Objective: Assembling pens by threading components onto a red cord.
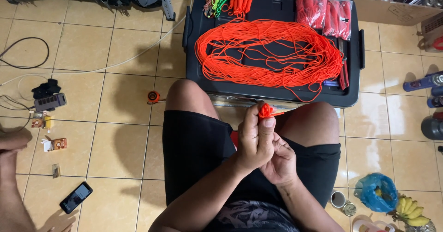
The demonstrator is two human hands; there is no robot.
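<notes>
Two hands, one orange cord end, over the lap.

Left hand (253,137) stood uppermost, thumb and fingers pinched shut on a small cord knot (265,110) at its tips; the loose end ran rightward, long axis near level. Right hand (278,160) lay beneath and touching, fingers curled closed under the left, its own contact with the cord hidden. Beyond the knees: black bin lid (355,52) bearing a large loose coil (267,52); bagged cord (325,13) at the far edge.
</notes>
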